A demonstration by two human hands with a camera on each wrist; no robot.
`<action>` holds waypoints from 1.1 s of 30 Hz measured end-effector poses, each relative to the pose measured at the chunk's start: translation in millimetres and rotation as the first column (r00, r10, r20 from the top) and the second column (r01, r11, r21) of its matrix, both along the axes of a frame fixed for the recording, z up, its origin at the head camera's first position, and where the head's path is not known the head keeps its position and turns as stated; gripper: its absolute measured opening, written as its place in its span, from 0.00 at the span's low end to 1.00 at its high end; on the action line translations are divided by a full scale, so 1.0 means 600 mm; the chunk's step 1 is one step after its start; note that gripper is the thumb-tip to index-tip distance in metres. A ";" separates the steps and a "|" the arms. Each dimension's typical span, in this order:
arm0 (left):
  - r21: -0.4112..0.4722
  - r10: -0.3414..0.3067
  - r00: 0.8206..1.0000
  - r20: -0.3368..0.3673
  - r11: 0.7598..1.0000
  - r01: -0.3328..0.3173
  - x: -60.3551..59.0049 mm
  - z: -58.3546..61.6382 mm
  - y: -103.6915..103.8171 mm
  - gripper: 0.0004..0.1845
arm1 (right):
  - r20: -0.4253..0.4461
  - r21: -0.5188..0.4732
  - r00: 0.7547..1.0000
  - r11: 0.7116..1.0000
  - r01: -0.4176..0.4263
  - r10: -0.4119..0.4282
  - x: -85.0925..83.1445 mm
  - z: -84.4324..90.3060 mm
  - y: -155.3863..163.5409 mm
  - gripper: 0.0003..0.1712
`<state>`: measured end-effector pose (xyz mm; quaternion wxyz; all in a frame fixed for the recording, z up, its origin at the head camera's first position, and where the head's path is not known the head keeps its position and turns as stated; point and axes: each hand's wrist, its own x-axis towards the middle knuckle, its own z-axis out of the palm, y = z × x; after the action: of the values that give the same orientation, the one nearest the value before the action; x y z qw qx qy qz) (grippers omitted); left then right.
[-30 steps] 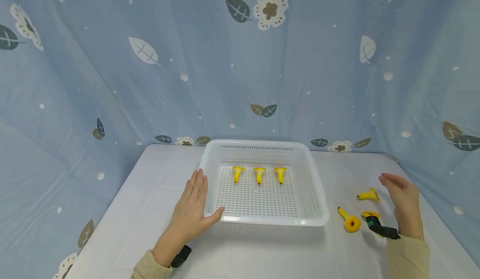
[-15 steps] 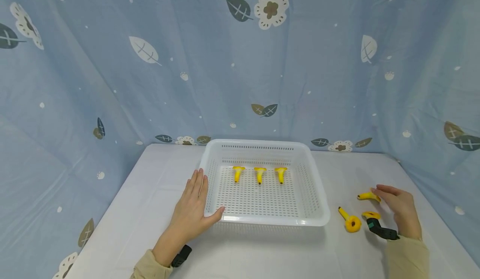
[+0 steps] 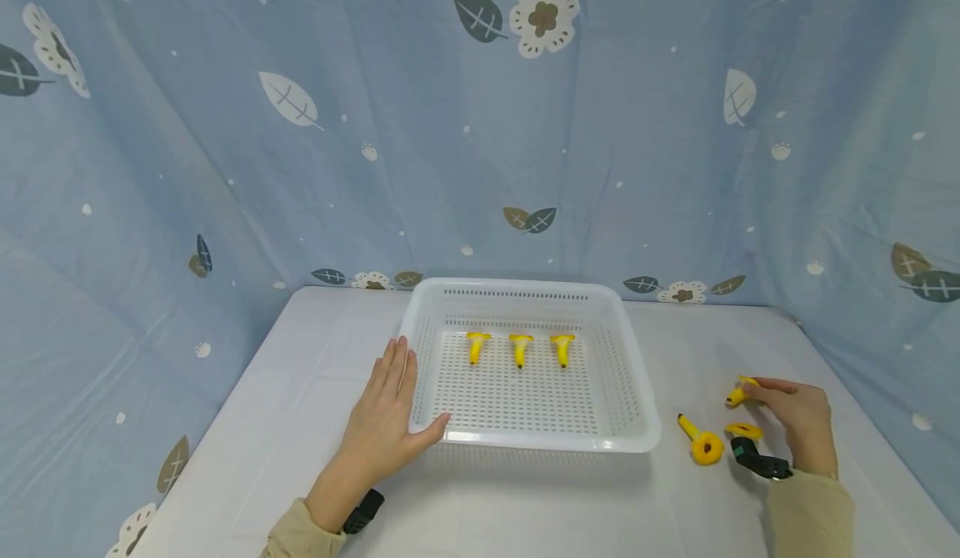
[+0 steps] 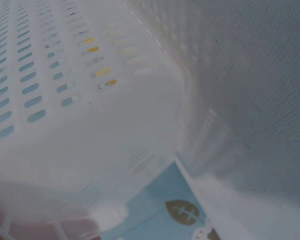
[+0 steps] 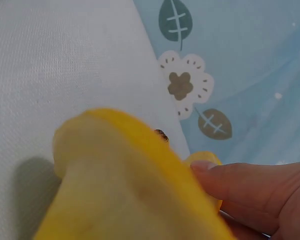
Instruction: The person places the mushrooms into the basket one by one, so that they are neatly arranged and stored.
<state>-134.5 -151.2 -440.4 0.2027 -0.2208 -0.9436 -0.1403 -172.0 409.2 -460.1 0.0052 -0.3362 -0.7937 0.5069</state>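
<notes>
A white perforated basket stands mid-table with three yellow mushroom-shaped toys lined up in its far half. My left hand lies flat against the basket's near left corner, thumb on the rim; the left wrist view shows only the basket wall. My right hand pinches a yellow toy at the table's right side. That toy fills the right wrist view, with a fingertip on it. Two more yellow toys lie on the table close by the right hand.
The table is covered in white cloth. A blue curtain printed with leaves and flowers closes in the back and both sides. Black straps sit on both wrists.
My right hand came down from above the table and took hold of the farthest loose yellow toy, which has lifted and turned slightly. The left hand and basket stayed still.
</notes>
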 end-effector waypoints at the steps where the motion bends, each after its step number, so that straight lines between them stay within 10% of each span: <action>1: 0.002 0.001 1.000 0.005 1.000 -0.001 0.000 0.000 0.000 0.53 | -0.003 0.001 1.000 1.000 0.001 -0.001 0.000 0.001 0.000 0.32; 19: 0.001 -0.001 1.000 0.019 1.000 0.000 0.001 0.001 0.000 0.53 | -0.012 0.010 1.000 1.000 -0.012 0.012 -0.001 -0.006 0.009 0.40; 33: 0.002 0.002 1.000 0.012 1.000 -0.002 0.002 0.002 -0.001 0.52 | -0.166 0.036 0.984 0.997 -0.065 0.070 0.005 0.044 -0.011 0.40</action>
<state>-133.6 -151.5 -438.9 0.1976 -0.2190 -0.9448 -0.1425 -168.8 402.7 -433.7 0.0595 -0.2653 -0.8090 0.5211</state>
